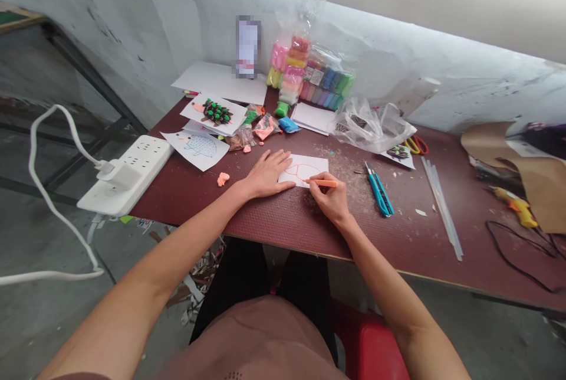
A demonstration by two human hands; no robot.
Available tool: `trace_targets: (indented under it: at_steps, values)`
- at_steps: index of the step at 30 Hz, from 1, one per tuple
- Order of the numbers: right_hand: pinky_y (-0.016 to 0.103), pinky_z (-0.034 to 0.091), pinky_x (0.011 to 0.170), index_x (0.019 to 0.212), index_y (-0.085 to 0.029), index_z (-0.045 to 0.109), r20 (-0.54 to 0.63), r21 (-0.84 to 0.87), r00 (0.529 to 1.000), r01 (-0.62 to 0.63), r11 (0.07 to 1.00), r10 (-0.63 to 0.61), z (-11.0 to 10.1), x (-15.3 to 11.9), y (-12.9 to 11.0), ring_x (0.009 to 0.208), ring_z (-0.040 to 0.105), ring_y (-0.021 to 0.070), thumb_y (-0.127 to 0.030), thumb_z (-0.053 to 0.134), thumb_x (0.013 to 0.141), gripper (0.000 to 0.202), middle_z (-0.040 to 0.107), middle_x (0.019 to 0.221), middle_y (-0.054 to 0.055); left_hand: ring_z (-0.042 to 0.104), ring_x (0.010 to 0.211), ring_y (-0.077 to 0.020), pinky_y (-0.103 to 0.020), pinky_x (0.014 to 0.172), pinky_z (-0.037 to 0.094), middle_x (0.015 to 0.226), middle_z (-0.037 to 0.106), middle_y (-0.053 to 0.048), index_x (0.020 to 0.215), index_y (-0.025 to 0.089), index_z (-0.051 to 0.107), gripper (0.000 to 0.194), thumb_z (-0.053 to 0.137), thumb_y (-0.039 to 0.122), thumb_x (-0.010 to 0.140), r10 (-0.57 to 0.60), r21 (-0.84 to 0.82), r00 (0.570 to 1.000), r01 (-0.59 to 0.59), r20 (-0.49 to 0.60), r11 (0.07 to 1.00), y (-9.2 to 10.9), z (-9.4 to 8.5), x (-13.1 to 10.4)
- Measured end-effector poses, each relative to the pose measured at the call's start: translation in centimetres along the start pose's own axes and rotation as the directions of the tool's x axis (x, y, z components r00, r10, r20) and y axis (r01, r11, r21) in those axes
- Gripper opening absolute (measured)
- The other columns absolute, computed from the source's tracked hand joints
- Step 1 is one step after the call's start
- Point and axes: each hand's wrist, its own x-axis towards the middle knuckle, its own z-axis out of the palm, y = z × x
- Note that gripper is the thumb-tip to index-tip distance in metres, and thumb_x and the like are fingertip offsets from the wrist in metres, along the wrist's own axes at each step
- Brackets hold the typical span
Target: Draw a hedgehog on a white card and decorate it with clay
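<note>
A small white sheet (317, 165) with an orange outline drawn on it lies on the dark red table (265, 215). Flat on the table, my left hand (268, 174) has its fingers spread and touches the sheet's left edge. My right hand (331, 196) is closed round an orange pen (326, 183), whose tip is at the lower part of the sheet. Left of my left hand is a lump of orange clay (223, 179). A drawing of a blue hedgehog (200, 145) and a card with a green and brown hedgehog (216, 112) lie at the back left.
Bagged clay (266, 126) and a plastic bag (374, 126) sit behind the hands. On the right are a teal cutter (379, 191), red and yellow scissors (416, 144), clear sticks (442, 209) and a yellow glue gun (515, 206). A power strip (126, 173) stands at the left edge.
</note>
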Motion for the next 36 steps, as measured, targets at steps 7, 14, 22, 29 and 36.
trace_targets:
  at_steps: [7, 14, 22, 29, 36]
  values:
    - [0.029, 0.045, 0.059, 0.076, -0.021, 0.071, 0.014, -0.01, 1.0, -0.005, 1.0, 0.006, 0.05, 0.1, 0.08, 0.055, 0.057, 0.0142, -0.034, 0.061, 0.083, 0.018, 0.073, 0.07, 0.003, 0.024, 0.162, -0.0307, -0.051, 0.132, 0.012, 0.172, 0.032, -0.012, 0.159, 0.019, 0.045, 0.074, 0.051, 0.062, 0.099, 0.008, -0.004, 1.0, -0.008, -0.01, 1.0, 0.04, -0.02, -0.06]
    - [0.029, 0.045, 0.058, 0.07, -0.021, 0.069, -0.036, 0.023, 0.998, -0.042, 0.999, 0.043, -0.06, 0.07, 0.16, 0.057, 0.06, 0.0155, -0.033, 0.059, 0.079, 0.017, 0.073, 0.07, 0.003, 0.023, 0.162, -0.0305, -0.05, 0.133, 0.012, 0.173, 0.03, -0.013, 0.16, 0.015, 0.044, 0.076, 0.052, 0.061, 0.099, -0.008, 0.012, 1.0, 0.008, 0.005, 1.0, 0.29, -0.21, -0.07]
    - [0.029, 0.043, 0.056, 0.068, -0.021, 0.068, -0.106, -0.037, 0.991, -0.088, 0.995, 0.083, -0.46, 0.18, 0.18, 0.052, 0.055, 0.0144, -0.035, 0.059, 0.077, 0.019, 0.069, 0.064, 0.002, 0.024, 0.162, -0.0305, -0.052, 0.132, 0.012, 0.172, 0.031, -0.013, 0.159, 0.017, 0.045, 0.075, 0.051, 0.061, 0.099, 0.01, 0.007, 1.0, -0.009, -0.004, 1.0, 0.04, -0.04, -0.05]
    - [0.029, 0.042, 0.056, 0.067, -0.022, 0.067, -0.074, -0.066, 0.993, -0.099, 0.993, 0.094, -0.48, 0.21, 0.14, 0.052, 0.053, 0.0143, -0.035, 0.058, 0.077, 0.019, 0.066, 0.061, 0.001, 0.024, 0.162, -0.0306, -0.052, 0.132, 0.012, 0.172, 0.031, -0.013, 0.159, 0.016, 0.045, 0.075, 0.051, 0.061, 0.099, 0.004, 0.009, 1.0, -0.004, -0.002, 1.0, 0.19, -0.15, -0.07]
    - [0.029, 0.042, 0.056, 0.066, -0.021, 0.066, -0.125, -0.048, 0.981, -0.154, 0.987, 0.147, -0.67, 0.26, 0.55, 0.053, 0.055, 0.015, -0.035, 0.057, 0.074, 0.018, 0.068, 0.063, 0.002, 0.024, 0.162, -0.0303, -0.051, 0.132, 0.012, 0.173, 0.031, -0.012, 0.158, 0.019, 0.046, 0.073, 0.051, 0.061, 0.099, 0.008, -0.001, 1.0, -0.008, -0.001, 1.0, 0.18, -0.23, -0.1]
